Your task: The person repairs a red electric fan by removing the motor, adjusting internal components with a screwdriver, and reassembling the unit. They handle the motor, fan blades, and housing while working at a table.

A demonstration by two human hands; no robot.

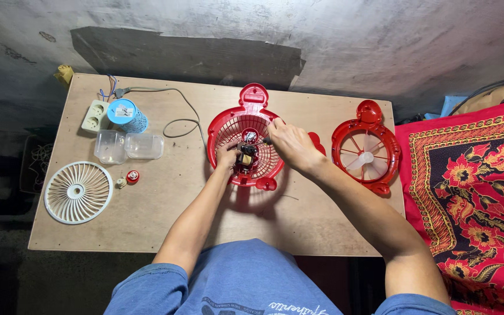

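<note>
A red round fan housing (pixel 228 131) with a grille lies in the middle of a small wooden table (pixel 158 204). A small fan motor (pixel 246 156) sits at its centre. My left hand (pixel 227 157) grips the motor from the lower left. My right hand (pixel 290 143) holds a thin screwdriver (pixel 262 141) whose tip points at the motor. To the right lies a second red fan housing (pixel 366 149) with a pale translucent blade inside it.
A white round fan grille (pixel 78 192) lies at the table's left edge. Near it are a red knob (pixel 132 177), two clear plastic containers (pixel 126 146), a blue cylindrical can (pixel 126 115), a white socket strip (pixel 95 115) and a grey cable (pixel 176 111). A red patterned cloth (pixel 473 198) lies to the right.
</note>
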